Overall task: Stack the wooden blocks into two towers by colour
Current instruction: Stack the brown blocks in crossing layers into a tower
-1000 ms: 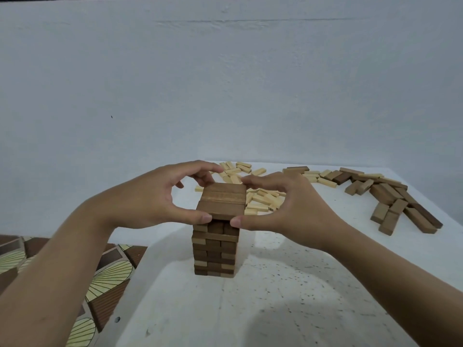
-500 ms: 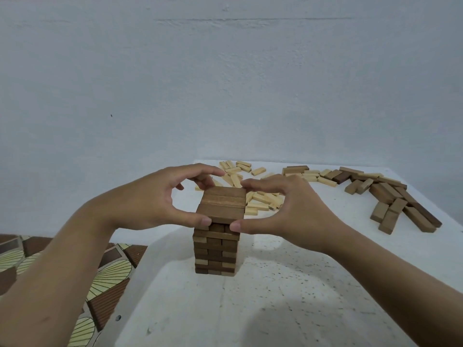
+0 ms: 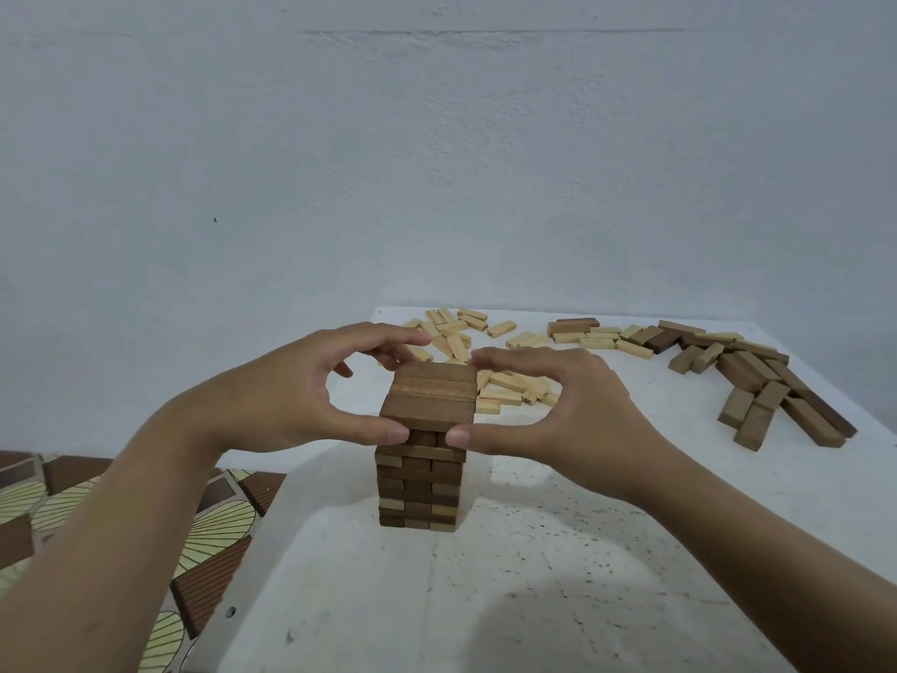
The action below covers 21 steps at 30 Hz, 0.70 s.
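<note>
Head view. The brown tower (image 3: 420,473) stands on the white table (image 3: 534,599), straight ahead of you and near its front-left part. Your left hand (image 3: 301,395) and right hand (image 3: 548,410) meet at its top layer (image 3: 432,395), one from each side. Each hand is curled round that layer in a narrow pinch, the thumb tip on the near face and the fingers (image 3: 398,338) hooked over the far edge. Neither hand carries a loose block. The three blocks of the top layer lie with their long axes running from your left to your right. The layer under it shows block ends toward you, so the courses alternate.

The step in hand looks like squaring up the top course. The next brown course would then probably lie with its long axes pointing away from you.

The loose brown blocks (image 3: 776,395) lie well apart from the tower, toward the far right of the table, most of them slanting. They are on your right hand's side, so that hand is the nearer one for the next fetch. The pale blocks (image 3: 509,388) lie scattered just behind the tower and along the far edge, and a few are mixed among the brown ones. No pale tower is begun. A patterned floor (image 3: 97,527) shows at lower left.
</note>
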### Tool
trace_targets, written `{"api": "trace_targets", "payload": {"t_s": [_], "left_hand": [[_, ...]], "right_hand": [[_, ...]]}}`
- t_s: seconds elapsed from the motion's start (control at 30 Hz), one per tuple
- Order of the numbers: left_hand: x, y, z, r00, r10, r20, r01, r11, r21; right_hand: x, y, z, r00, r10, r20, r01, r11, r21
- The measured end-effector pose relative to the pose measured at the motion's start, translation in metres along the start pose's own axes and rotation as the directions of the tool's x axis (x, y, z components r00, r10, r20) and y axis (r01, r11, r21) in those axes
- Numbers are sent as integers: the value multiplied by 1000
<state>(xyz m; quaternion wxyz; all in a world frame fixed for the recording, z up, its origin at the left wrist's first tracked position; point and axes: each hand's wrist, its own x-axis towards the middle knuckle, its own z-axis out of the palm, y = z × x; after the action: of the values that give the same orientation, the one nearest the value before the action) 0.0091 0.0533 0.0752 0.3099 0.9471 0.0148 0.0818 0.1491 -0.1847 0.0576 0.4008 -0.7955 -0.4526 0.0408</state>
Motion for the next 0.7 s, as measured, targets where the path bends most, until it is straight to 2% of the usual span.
{"api": "trace_targets", "payload": {"t_s": [0.1, 0.17, 0.27, 0.43, 0.53, 0.7], "left_hand": [[-8, -3, 7, 998, -14, -57, 10, 997, -73], [-15, -3, 19, 985, -55, -164, 33, 991, -133], [-27, -2, 48, 934, -183, -306, 85, 948, -307], [-38, 10, 87, 881, -311, -355, 111, 868, -485], [-39, 16, 95, 873, -297, -386, 107, 890, -443], [-37, 17, 97, 876, -264, -403, 91, 912, -400]], "right_hand": [[-9, 6, 8, 997, 20, -72, -13, 996, 90], [-17, 8, 16, 995, 54, -89, -38, 985, 165], [-28, 6, 30, 994, 102, -39, -90, 967, 240], [-35, -3, 49, 994, 109, 22, -111, 946, 303], [-37, -12, 56, 994, 97, 55, -110, 943, 313], [-38, -12, 65, 997, 79, 19, -81, 948, 309]]}}
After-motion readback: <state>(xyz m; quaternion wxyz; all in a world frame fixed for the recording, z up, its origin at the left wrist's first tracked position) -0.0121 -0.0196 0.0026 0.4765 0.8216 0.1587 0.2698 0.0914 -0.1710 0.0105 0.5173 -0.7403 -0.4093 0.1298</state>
